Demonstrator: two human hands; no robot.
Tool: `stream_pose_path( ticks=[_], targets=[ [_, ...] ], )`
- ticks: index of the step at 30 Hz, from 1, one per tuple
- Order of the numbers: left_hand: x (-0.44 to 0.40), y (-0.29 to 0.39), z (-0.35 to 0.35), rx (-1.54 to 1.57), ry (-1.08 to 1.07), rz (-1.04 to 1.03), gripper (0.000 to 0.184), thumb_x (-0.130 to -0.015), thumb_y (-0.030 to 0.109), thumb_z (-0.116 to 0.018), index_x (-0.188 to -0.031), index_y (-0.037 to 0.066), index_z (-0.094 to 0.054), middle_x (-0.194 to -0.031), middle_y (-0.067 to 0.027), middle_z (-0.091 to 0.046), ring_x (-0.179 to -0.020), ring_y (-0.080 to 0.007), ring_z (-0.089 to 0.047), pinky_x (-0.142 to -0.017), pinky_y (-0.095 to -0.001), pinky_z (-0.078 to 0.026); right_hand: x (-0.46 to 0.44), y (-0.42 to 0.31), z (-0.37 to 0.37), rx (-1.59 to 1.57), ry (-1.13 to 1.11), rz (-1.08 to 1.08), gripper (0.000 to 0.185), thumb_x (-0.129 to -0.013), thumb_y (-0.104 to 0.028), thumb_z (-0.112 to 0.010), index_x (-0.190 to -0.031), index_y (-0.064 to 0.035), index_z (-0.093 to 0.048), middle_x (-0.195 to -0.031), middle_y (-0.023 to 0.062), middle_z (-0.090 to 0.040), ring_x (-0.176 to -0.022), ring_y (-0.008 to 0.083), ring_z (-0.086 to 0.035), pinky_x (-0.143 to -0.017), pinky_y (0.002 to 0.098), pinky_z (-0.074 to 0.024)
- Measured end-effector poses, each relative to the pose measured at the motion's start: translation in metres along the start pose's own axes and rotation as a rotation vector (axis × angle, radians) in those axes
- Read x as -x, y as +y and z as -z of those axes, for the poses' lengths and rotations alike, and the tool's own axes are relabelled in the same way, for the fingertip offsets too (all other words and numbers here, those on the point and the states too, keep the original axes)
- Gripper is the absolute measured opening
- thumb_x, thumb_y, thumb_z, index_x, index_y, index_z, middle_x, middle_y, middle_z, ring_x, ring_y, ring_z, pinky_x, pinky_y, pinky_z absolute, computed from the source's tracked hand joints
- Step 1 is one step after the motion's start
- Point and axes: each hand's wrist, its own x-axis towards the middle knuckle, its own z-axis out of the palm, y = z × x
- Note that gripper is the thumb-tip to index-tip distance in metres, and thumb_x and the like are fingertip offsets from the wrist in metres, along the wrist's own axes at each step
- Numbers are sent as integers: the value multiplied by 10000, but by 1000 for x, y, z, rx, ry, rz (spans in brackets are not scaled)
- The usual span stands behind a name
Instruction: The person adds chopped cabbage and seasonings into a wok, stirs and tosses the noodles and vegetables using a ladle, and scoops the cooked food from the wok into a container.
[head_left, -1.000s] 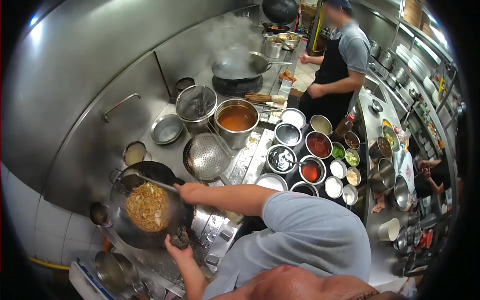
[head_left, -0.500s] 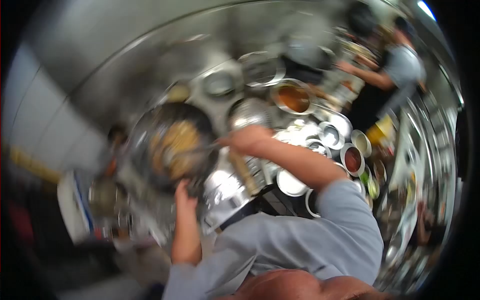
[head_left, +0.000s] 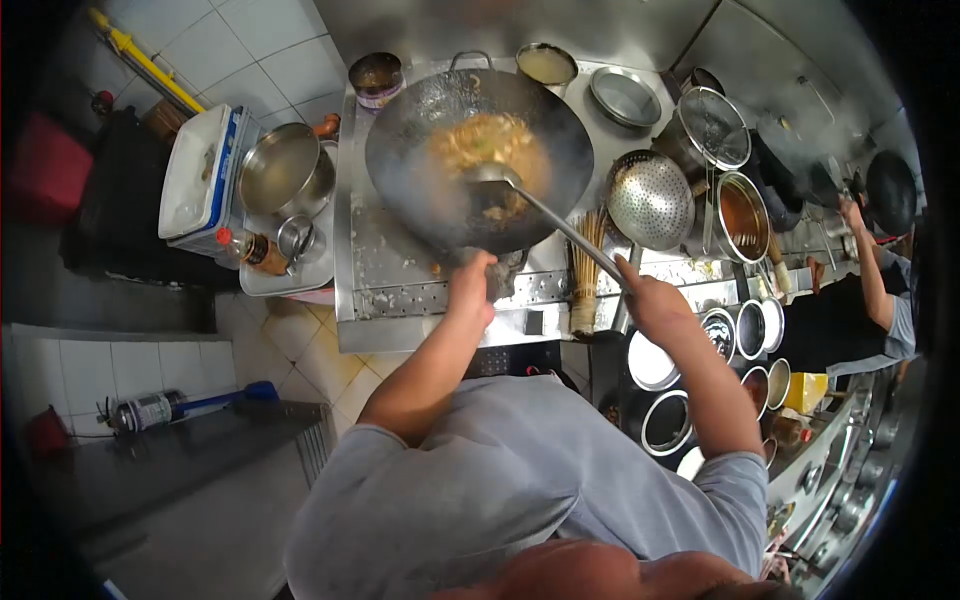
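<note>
A large black wok (head_left: 400, 140) sits on the steel stove, with steaming, sauce-coated food (head_left: 490, 140) in it. My left hand (head_left: 470, 290) is closed at the wok's near edge, gripping it with what looks like a grey cloth (head_left: 500, 278); the handle itself is hidden. In my right hand (head_left: 660, 308) is the long handle of a steel ladle (head_left: 565, 228). Its bowl rests down in the wok, against the near side of the food. A bamboo wok brush (head_left: 585, 275) stands between the wok and my right hand.
Right of the wok are a perforated strainer (head_left: 650, 200), a fine sieve (head_left: 714, 128) and a pot of reddish-brown liquid (head_left: 743, 215). Several seasoning bowls line the right side. A metal pot (head_left: 285, 170) and a sauce bottle (head_left: 250, 250) stand left. Another person's arm (head_left: 870, 265) works at far right.
The view has turned and steadied, so the wok now appears upper centre. The ladle stays in my right hand and my left hand remains at the wok's near edge.
</note>
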Motion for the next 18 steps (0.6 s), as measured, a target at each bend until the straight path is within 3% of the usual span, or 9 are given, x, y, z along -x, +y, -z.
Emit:
stream_pose_path(
  ticks=[4,6,8,10,14,18],
  targets=[
    [52,-55,70,29,-68,-104,130,-823,73,-670,-934,5,-671,-927,-64,-658,-866,-199,-650,-786,-362,-536,-4,-12,-34,27,36,-177,682,-945,-149,-586,-1562,-205,-301,-1095,241,-654,-921,413,-669,-809,514,-528],
    [61,-58,80,-127,-28,-98,97,-873,54,-613,-965,29,-630,-913,-72,-644,-842,-224,-677,-727,-381,-576,23,0,-24,-125,174,-15,653,-948,-124,-577,-1544,-210,-323,-1114,238,-667,-952,408,-681,-847,491,-543],
    [60,-33,51,22,-99,-80,102,-871,55,-614,-968,26,-628,-915,-89,-644,-839,-243,-676,-733,-402,-574,46,9,8,-292,69,-38,641,-913,-158,-645,-1511,-218,-423,-1025,252,-686,-977,421,-669,-842,490,-515],
    [60,0,11,14,-75,-17,167,-865,167,-672,-950,34,-617,-887,-103,-631,-792,-258,-668,-696,-423,-569,65,4,47,-242,-82,-97,679,-893,-184,-650,-1526,-227,-408,-1010,254,-687,-973,417,-671,-845,488,-511],
    [-25,-6,10,-63,-16,-49,198,-873,211,-674,-967,45,-621,-900,-104,-636,-775,-252,-658,-685,-419,-568,54,-17,61,-97,-125,-93,683,-884,-173,-627,-1527,-221,-404,-1021,257,-688,-974,417,-669,-862,494,-505],
    [5,-27,45,-76,-102,-40,167,-872,143,-653,-1008,47,-634,-949,-109,-653,-819,-260,-671,-726,-420,-581,-10,-5,-26,-12,118,-34,630,-944,-127,-528,-1543,-193,-347,-1003,233,-678,-925,399,-685,-809,491,-543]
  ],
)
